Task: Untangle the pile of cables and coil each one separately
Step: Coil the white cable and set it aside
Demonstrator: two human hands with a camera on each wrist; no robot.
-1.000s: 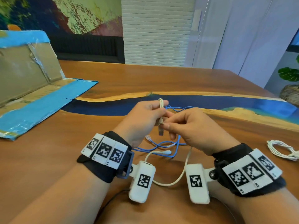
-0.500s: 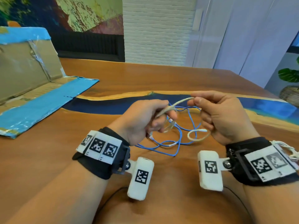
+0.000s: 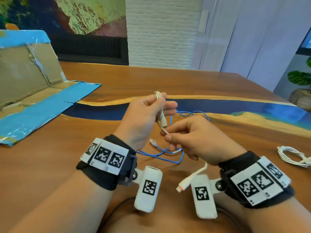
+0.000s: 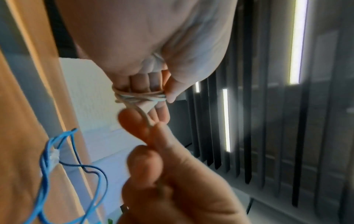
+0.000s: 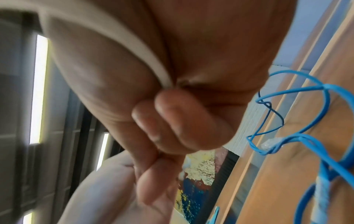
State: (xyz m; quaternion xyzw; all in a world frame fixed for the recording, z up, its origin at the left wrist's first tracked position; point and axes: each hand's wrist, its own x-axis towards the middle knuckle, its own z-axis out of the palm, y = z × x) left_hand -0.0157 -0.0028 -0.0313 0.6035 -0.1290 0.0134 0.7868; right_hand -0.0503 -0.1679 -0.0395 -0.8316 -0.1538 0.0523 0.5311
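My left hand (image 3: 165,101) is raised above the wooden table (image 3: 50,157) and grips a white cable (image 3: 162,117) wound in loops round its fingers; the thumb (image 4: 172,91) clamps the loops (image 4: 139,97). Just below it, my right hand (image 3: 166,134) pinches a strand of the same cable (image 5: 145,50). The cable's tail runs through the palm, and its plug (image 3: 180,188) hangs under the wrist. A thin blue network cable (image 3: 161,155) lies loose on the table beneath both hands, also in the wrist views (image 4: 46,174) (image 5: 306,136).
A second white cable (image 3: 292,156) lies coiled on the table at the right. A flattened cardboard box with blue tape (image 3: 33,91) takes up the left side. A potted plant in a basket (image 3: 301,91) stands beyond the table's far right corner.
My right hand swung out to the upper right with the white strand, then came back down under the left hand. The left hand has lifted slightly, and the plug end now dangles by the right wrist.
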